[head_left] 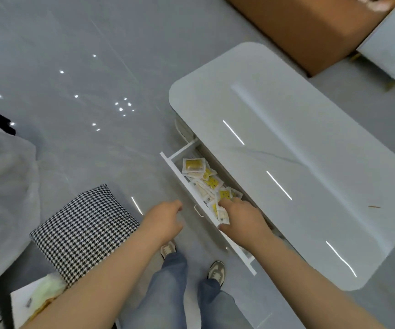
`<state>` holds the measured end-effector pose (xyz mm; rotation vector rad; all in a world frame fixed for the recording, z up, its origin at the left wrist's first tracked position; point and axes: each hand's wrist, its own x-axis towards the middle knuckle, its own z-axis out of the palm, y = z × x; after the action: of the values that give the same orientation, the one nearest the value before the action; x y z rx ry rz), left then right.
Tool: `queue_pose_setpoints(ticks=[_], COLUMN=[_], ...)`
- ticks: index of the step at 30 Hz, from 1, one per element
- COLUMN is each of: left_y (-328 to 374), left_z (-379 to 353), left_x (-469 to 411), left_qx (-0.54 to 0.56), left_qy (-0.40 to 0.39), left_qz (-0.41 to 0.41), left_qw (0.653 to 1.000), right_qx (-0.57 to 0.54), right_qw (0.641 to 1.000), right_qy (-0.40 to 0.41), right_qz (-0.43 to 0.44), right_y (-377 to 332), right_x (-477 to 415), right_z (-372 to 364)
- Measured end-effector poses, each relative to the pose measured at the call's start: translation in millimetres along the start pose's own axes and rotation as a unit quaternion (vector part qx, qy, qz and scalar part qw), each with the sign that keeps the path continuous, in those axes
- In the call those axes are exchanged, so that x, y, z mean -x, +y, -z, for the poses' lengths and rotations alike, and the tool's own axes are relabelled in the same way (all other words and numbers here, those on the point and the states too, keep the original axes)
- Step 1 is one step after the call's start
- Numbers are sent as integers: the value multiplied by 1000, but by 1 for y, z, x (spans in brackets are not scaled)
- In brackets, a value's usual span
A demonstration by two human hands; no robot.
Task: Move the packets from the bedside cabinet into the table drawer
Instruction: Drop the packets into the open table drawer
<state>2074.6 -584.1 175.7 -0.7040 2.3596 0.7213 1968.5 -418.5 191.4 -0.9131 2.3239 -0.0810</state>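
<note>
As drawer [188, 187] gapes — right hand [241, 219] pinches packets [223, 216].

Narrow open drawer [184, 184], tabletop [286, 162] overhanging its back, packets [206, 182] heaped inside.

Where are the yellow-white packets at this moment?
In the head view, right of centre, the packets lie piled in the open drawer at the near side of the white table; the right hand grips the nearest ones.

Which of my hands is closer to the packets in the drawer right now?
Right. The right hand is over the open drawer, pinching packets; the left hand hangs outside the drawer front, holding nothing.
</note>
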Motion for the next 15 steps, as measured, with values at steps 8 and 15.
queue_pose_setpoints(ticks=[8, 15], left_y=[-56, -88], left_z=[87, 155], left_x=[29, 28], left_qx=[-11, -3], left_qy=[50, 109], left_qz=[7, -16], left_qw=[999, 994], right_qx=[45, 28], right_qw=[998, 996], right_qy=[-6, 52], right_qz=[39, 71], right_y=[-91, -150], right_x=[-28, -58], right_z=[59, 111])
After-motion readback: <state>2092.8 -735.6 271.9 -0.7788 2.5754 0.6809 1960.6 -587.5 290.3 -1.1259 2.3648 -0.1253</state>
